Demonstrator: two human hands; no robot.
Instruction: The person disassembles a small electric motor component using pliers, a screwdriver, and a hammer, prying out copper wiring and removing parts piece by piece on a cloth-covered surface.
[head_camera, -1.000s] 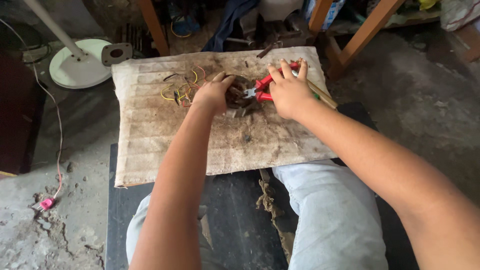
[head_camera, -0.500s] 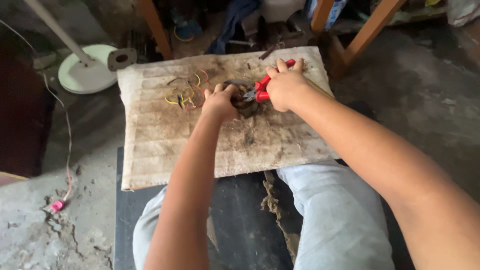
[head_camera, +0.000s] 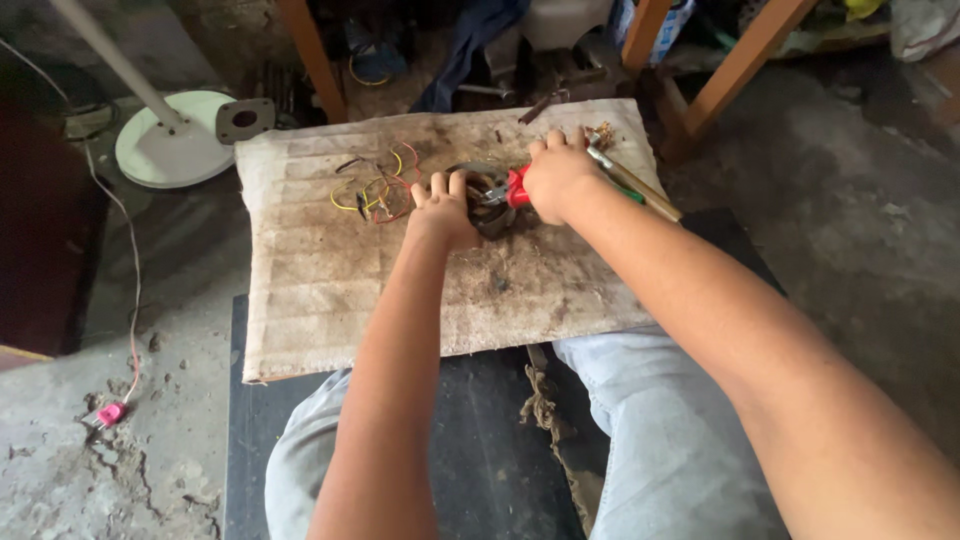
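Kneeling over a dirty cloth-covered board (head_camera: 330, 300) at frame centre, you work with both hands near its upper middle. Your left hand (head_camera: 442, 208) is curled tight around a round dark metal part (head_camera: 490, 200), pinning it to the board. Your right hand (head_camera: 556, 178) is closed on the red handles of a pair of pliers (head_camera: 512, 188), their nose pointing left into the metal part. A wooden-handled tool (head_camera: 640, 190) lies under your right wrist, angled toward the right edge of the board. Just left of your left hand sits a tangle of yellow and red wires (head_camera: 375, 188). A white round fan base (head_camera: 172, 150) rests upper left; a pink plug (head_camera: 108, 413) lies lower left.
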